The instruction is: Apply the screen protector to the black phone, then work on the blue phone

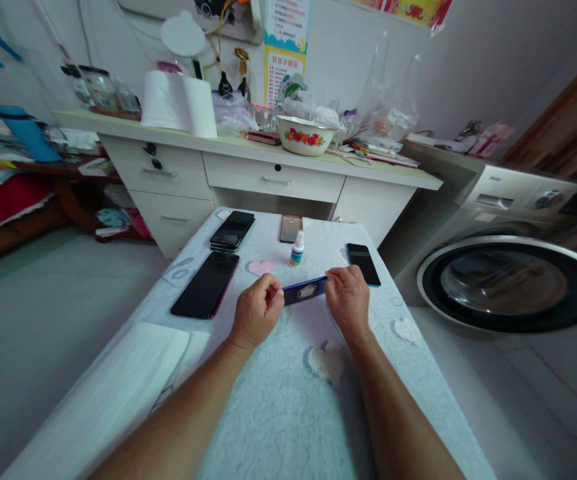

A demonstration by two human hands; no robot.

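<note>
Between my two hands a dark blue smartphone point(305, 291) is held lengthwise, tilted, with a pale reflection on its face. My left hand point(259, 308) pinches its left end, and my right hand point(349, 298) grips its right end. Just beyond it stands a small spray bottle point(297, 251) with a white cap. A phone with a light blue edge point(363, 264) lies close to my right hand. To the left of my left hand rests a large black phone point(206, 285), with a stack of phones point(233, 229) behind it. A brownish phone or case point(291, 228) lies at the far edge.
A patterned cloth point(278, 400) covers the table, and white paper or cloth point(118, 380) lies at its left. Behind is a desk point(278, 179) bearing a floral bowl point(306, 137), paper rolls point(178, 103) and plastic bags point(388, 107). A washing machine point(518, 200) stands at the right.
</note>
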